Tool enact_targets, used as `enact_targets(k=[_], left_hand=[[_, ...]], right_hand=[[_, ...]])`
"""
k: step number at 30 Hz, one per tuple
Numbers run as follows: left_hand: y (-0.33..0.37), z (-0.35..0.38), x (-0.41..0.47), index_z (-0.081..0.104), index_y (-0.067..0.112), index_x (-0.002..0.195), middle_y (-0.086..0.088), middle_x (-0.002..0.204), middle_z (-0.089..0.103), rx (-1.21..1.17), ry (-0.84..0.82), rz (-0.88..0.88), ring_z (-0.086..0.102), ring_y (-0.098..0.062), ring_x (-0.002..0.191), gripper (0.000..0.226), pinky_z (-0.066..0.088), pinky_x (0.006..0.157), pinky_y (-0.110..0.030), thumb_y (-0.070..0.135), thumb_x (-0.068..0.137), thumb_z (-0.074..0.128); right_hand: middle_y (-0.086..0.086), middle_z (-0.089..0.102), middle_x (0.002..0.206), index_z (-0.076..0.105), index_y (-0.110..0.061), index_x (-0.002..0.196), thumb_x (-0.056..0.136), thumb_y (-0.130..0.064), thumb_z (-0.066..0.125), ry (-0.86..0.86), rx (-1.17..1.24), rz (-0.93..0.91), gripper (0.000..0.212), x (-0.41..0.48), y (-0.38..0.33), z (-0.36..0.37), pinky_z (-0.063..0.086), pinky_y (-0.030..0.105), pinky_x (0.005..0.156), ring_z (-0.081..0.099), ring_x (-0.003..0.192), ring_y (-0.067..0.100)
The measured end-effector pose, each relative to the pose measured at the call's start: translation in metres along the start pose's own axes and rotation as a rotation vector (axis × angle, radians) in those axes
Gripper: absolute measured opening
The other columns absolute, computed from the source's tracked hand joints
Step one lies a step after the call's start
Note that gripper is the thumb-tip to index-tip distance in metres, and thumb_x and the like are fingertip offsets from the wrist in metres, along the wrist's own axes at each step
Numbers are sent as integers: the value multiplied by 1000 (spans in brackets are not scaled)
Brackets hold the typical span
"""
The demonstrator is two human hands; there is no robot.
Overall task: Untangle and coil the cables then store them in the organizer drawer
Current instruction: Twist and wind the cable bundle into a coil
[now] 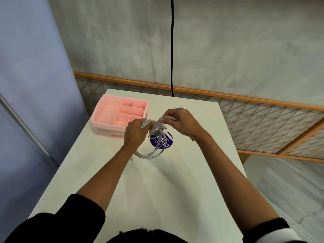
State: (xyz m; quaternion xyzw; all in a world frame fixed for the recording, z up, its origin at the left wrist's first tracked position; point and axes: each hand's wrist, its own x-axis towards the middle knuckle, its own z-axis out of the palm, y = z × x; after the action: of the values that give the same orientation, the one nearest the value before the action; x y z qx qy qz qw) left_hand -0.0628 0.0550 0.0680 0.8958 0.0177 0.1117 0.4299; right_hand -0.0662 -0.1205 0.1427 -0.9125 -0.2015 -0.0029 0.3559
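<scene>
Cable bundle [150,156], pale grey-white, several thin strands gathered into loose round loops; held in the air just above the surface [157,190], over a round purple sticker [164,142], near the middle of the scene; a green detail shows inside the loops, too small to identify; one plug end [131,158] hangs near the left wrist, and what may be another shows beneath the right wrist.

Handling, as judged: light, soft and limp; the loops will likely spring apart or slip over one another if released; not fragile, though the plug ends could snag; best held at the gathered top of the coil, where all the strands cross, with the loose tail guided separately.

Left hand [135,132]: fingers [140,122] curled round the top of the bundle, holding the loops together.

Right hand [180,122]: fingers [165,118] pinching a few strands at the top right of the bundle, seemingly to wrap or feed them.

Pink organizer [98,109]: far left on the surface, just beside the left hand; the top tray is divided into compartments that look bare; the drawer [112,135] below appears closed, so storing is not yet done.

Black cord [172,50]: hangs down the far wall, well apart from the bundle.
</scene>
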Motion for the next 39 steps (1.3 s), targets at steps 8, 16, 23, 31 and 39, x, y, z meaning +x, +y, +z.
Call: enact_targets(k=[8,16,23,31,39], left_hand=[[-19,0,-1,73,11,92,-14,84,72,136,12,22,64,-35,77,40,39,60,-29,48,88,60],[-34,-35,19,72,8,104,-18,101,72,153,90,-15,63,-39,93,39,49,80,-42,42,91,58],[-25,-66,22,67,25,71,0,73,68,-99,-111,73,60,-11,70,23,42,68,-23,41,87,63],[-11,-80,28,75,25,96,7,93,75,-249,-267,17,69,-18,92,46,54,90,-40,45,56,82],[27,-78,29,75,17,101,8,87,75,-271,-217,111,70,-9,85,41,55,81,-32,43,69,78]], right_hand=[[-10,62,61,67,-6,77,89,-16,65,218,371,-15,16,-13,-17,-39,33,10,53,48,51,-2],[-17,57,51,65,5,80,90,-9,61,339,434,42,18,-38,27,-65,32,8,55,47,52,-3],[-12,44,57,61,-16,74,95,-20,57,270,417,176,22,-66,90,-59,30,17,52,35,59,8],[-7,47,66,68,-8,103,99,-17,48,70,325,249,22,-88,134,-15,35,14,61,40,64,5],[-8,66,74,61,-29,81,93,-11,56,-202,52,312,22,-83,144,25,49,25,71,63,70,7]])
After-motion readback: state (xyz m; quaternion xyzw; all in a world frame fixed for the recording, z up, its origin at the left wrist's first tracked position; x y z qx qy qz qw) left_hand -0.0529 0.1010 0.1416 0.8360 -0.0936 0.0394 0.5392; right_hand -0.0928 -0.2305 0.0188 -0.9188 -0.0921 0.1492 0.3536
